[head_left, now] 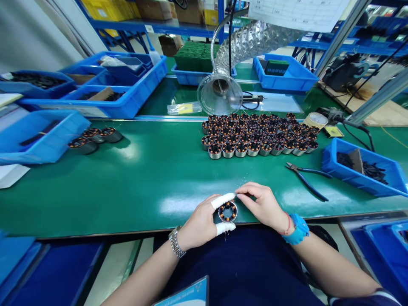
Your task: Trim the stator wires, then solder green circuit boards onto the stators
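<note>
Near the front edge of the green bench, my left hand (204,219) is closed around a motor stator (228,211), a ring with copper windings and a dark inside. White finger cots cover its thumb and forefinger, one on each side of the ring. A thin strand hangs below the thumb. My right hand (263,204) is just right of the stator, with thumb and forefinger pinched together beside the left fingertip. Whatever sits in that pinch is too small to make out. Diagonal cutters (307,178) with dark handles lie to the right, jaws apart.
Rows of stators (255,136) stand behind my hands, below a fume extraction hood (219,93). A blue bin (366,168) of black parts is at right. Several stators (94,136) sit by a blue bin (38,136) at left. A large blue tray (127,100) stands behind.
</note>
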Action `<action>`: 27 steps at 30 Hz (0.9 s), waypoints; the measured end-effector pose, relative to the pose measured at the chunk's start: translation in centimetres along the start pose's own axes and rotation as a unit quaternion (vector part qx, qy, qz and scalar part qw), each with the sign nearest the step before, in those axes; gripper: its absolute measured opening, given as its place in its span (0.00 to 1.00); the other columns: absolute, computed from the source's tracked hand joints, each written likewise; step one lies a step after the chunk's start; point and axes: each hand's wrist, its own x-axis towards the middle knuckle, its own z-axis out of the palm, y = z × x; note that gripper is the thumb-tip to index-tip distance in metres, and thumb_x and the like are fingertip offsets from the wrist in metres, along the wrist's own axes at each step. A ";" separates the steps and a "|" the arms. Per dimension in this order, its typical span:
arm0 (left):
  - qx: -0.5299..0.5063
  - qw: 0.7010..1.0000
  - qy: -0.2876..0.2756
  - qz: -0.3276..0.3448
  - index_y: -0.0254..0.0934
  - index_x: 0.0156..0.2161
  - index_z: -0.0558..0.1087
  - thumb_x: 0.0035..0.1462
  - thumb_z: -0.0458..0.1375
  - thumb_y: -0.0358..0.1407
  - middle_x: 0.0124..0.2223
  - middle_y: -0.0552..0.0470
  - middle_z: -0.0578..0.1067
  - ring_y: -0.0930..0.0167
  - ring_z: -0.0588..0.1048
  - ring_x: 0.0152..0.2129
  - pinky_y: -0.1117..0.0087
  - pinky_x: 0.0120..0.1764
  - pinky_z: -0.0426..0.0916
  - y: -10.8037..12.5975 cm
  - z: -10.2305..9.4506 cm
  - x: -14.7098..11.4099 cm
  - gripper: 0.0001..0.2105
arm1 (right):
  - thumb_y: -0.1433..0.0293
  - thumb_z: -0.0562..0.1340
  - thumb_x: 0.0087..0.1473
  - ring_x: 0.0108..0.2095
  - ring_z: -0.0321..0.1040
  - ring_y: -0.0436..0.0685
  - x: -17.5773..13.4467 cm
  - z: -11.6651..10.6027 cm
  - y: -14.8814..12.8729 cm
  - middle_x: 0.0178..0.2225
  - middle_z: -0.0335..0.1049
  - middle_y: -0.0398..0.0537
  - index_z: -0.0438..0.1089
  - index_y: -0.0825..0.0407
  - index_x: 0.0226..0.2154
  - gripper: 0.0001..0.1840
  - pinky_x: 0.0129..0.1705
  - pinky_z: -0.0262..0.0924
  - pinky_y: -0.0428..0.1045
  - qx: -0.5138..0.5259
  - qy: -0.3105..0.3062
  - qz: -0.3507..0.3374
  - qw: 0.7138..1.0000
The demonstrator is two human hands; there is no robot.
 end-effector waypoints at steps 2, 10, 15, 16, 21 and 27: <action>0.001 1.000 -0.001 -0.004 0.42 0.53 0.63 0.45 0.63 0.40 0.49 0.47 0.70 0.64 0.69 0.46 0.59 0.49 0.64 0.1 0.0 0.0 0.29 | 0.72 0.56 0.54 0.33 0.67 0.52 0.0 0.0 0.0 0.31 0.71 0.47 0.71 0.51 0.32 0.08 0.38 0.62 0.48 -0.008 -0.002 -0.009 1.000; 0.003 1.000 -0.003 0.002 0.42 0.53 0.62 0.45 0.63 0.40 0.50 0.47 0.70 0.64 0.69 0.46 0.59 0.50 0.64 0.0 0.0 -0.1 0.29 | 0.71 0.56 0.54 0.33 0.68 0.52 0.0 -0.1 0.0 0.31 0.72 0.47 0.71 0.51 0.32 0.08 0.37 0.62 0.48 -0.019 0.003 -0.015 1.000; 0.003 1.000 -0.001 0.004 0.42 0.54 0.62 0.45 0.63 0.40 0.49 0.47 0.70 0.64 0.69 0.46 0.60 0.49 0.64 -0.1 0.0 0.0 0.29 | 0.72 0.55 0.54 0.33 0.68 0.51 -0.1 -0.1 0.0 0.31 0.72 0.47 0.71 0.51 0.32 0.08 0.37 0.63 0.48 -0.031 0.010 -0.026 0.999; 0.002 1.000 0.001 0.004 0.41 0.54 0.62 0.45 0.63 0.40 0.49 0.47 0.70 0.64 0.69 0.46 0.60 0.49 0.64 -0.1 0.1 0.0 0.29 | 0.72 0.55 0.54 0.33 0.67 0.51 -0.2 -0.1 0.1 0.31 0.71 0.47 0.70 0.51 0.32 0.08 0.37 0.63 0.47 -0.037 0.011 -0.032 0.999; -0.001 1.000 0.002 0.009 0.42 0.54 0.62 0.45 0.63 0.40 0.49 0.47 0.70 0.63 0.69 0.46 0.59 0.49 0.64 -0.1 0.0 0.0 0.29 | 0.73 0.51 0.56 0.34 0.65 0.53 -0.3 0.8 1.1 0.32 0.70 0.51 0.68 0.54 0.34 0.10 0.37 0.62 0.49 -0.147 0.013 -0.120 0.982; -0.001 1.000 0.001 0.004 0.41 0.55 0.60 0.44 0.63 0.39 0.51 0.46 0.70 0.62 0.69 0.47 0.57 0.50 0.63 0.0 0.1 0.0 0.31 | 0.73 0.49 0.57 0.31 0.63 0.54 -0.1 1.3 1.5 0.28 0.67 0.53 0.67 0.55 0.30 0.12 0.35 0.60 0.51 -0.224 -0.009 -0.179 0.958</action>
